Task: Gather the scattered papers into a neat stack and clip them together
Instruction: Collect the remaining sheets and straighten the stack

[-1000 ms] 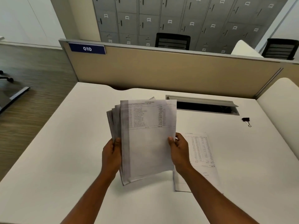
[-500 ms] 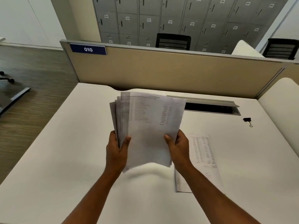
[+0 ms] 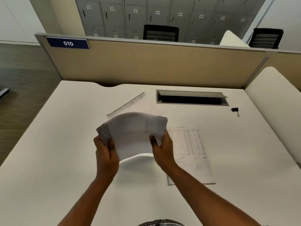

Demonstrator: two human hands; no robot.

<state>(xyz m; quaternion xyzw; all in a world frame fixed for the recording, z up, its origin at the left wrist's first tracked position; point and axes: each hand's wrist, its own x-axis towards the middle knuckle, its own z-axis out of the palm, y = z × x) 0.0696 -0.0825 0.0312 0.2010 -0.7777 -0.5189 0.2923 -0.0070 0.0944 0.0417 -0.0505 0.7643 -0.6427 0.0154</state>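
White desk (image 3: 57,144), two loose sheets (image 3: 189,154), seemingly a binder clip (image 3: 235,110)

**Papers: one bundle in hand, two sheets loose, clip unused**

Bundle of papers (image 3: 135,131): white printed sheets, held above the desk, tipped away and bowed, edges fanned unevenly at the left. Blurred.
Loose sheet (image 3: 190,154): flat on the desk just right of the bundle, printed table with handwriting below.
Another sheet (image 3: 138,103): flat, angled, beyond the bundle, partly hidden by it.
Binder clip (image 3: 235,110): black, lying on the desk far right, well apart from all papers.
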